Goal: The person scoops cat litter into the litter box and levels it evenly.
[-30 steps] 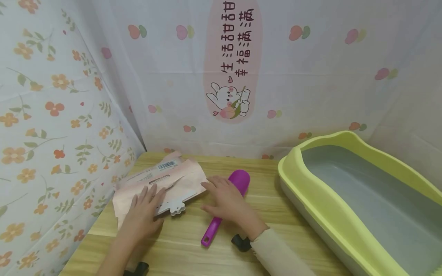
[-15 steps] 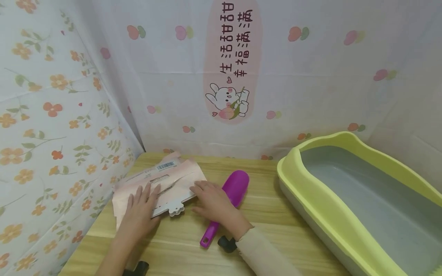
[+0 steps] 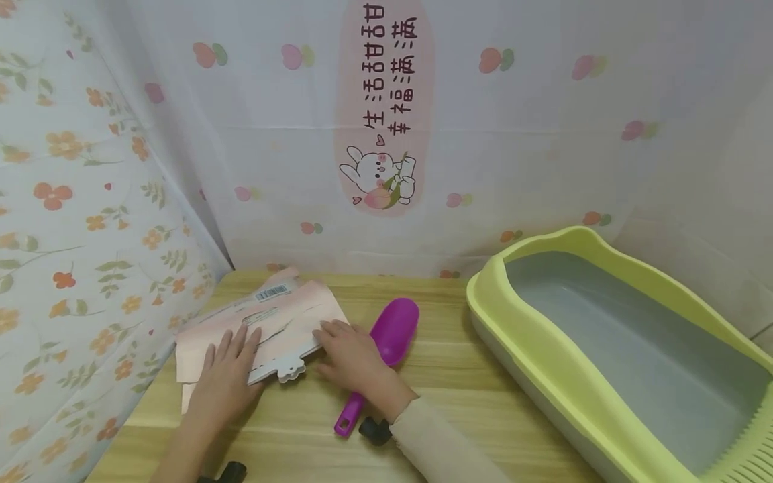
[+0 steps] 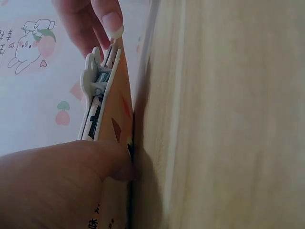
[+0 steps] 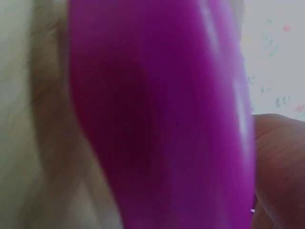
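Note:
A flat pack topped with crumpled pale pink paper (image 3: pixel 296 308) lies tilted at the left of the table. A white spring clip with scalloped tabs (image 3: pixel 291 370) sits at its near edge; in the left wrist view the clip (image 4: pixel 97 78) shows its coil spring, and the pack's underside (image 4: pixel 121 100) is printed orange. My left hand (image 3: pixel 223 376) grips the near-left edge, fingers on the paper, thumb against the orange face. My right hand (image 3: pixel 356 359) pinches the right corner. Under the right wrist rests a purple scoop (image 3: pixel 398 329); its bowl (image 5: pixel 176 105) fills the right wrist view.
A large yellow-rimmed grey litter tray (image 3: pixel 604 335) stands at the right. Patterned white cloth (image 3: pixel 507 147) hangs behind the wooden table (image 3: pixel 435 389) and along its left side (image 3: pixel 78 235). Black wrist mounts (image 3: pixel 376 431) sit beneath both wrists.
My right hand has moved left from over the scoop onto the pack's right corner. My left hand has kept its place on the pack. The head view has turned slightly right.

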### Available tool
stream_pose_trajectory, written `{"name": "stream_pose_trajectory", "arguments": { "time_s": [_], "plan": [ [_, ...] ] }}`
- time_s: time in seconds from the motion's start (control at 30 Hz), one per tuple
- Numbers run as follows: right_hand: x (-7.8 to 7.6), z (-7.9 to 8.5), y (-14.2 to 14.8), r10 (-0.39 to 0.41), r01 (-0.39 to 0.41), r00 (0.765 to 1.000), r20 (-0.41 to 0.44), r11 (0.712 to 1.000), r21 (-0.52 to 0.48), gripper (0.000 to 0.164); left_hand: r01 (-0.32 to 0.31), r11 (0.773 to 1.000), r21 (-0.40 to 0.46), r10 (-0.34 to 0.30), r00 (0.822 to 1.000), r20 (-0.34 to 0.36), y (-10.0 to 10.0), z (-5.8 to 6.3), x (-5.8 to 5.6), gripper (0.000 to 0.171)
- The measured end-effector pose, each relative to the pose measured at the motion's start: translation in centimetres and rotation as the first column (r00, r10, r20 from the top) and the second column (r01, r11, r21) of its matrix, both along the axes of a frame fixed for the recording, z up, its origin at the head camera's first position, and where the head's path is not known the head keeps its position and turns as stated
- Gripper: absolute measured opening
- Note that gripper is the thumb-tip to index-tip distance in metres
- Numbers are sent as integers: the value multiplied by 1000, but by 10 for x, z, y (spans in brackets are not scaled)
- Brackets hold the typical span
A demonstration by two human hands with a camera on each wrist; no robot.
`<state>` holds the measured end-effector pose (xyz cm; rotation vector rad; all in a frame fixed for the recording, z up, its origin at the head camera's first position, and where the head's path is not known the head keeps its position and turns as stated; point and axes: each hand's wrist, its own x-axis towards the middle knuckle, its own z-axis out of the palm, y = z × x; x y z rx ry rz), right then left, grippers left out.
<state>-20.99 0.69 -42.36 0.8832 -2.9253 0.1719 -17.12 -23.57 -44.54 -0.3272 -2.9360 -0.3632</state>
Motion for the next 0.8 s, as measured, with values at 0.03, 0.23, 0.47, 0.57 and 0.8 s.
{"name": "stream_pose_trajectory", "arguments": {
  "time_s": [0.03, 0.23, 0.47, 0.57, 0.8],
  "plan": [
    [0, 0, -2, -6, 6, 1000, 4, 1000, 7, 64, -2, 1000, -3, 2, 1000, 1, -1, -1, -1, 94],
    [-1, 0, -4, -27, 26, 999, 21, 999, 34, 64, -4, 1000, -5, 4, 1000, -4, -2, -4, -13, 91],
    [-3, -1, -6, -10, 12, 1000, 22, 994, -105, 59, -8, 1000, -6, 8, 999, -35, 4, -5, -22, 89],
    [-3, 0, -9, -30, 43, 998, 63, 976, -215, 57, -6, 1000, -8, 5, 998, -63, 5, -6, -22, 88],
    [1, 1, -9, -125, 195, 975, 186, 882, -429, 51, -6, 1000, -22, 4, 998, -63, 5, -7, -21, 88]
  ]
}}
